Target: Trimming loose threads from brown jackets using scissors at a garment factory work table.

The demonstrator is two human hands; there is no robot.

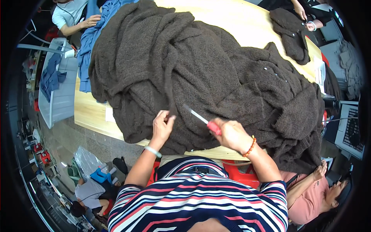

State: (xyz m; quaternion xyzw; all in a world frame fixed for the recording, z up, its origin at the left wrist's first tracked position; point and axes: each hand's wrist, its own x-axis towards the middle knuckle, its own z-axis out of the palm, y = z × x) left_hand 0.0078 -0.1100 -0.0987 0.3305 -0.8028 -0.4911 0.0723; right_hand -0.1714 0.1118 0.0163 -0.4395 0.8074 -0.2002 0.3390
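Observation:
Dark brown knitted garments (205,65) lie heaped over most of the table in front of me, with several pale buttons on the right part of the heap. At the near side of the heap, my left hand (160,128) is closed, thumb against fingers, on a narrow edge of the knitted garment. My right hand (233,135) grips the red handle of a tool with a slim metal shaft (199,116). That shaft points up and left over the knit, a little right of my left fingers. Its tip is blurred, so its exact kind is unclear.
Blue cloth (91,44) lies at the far left of the pale wooden table (92,118), beside a grey plastic bin (62,106). Another person's hands (305,19) are by a buttoned brown piece (288,34) at far right. A red stool (241,178) is below me; a person in pink (307,193) is close right.

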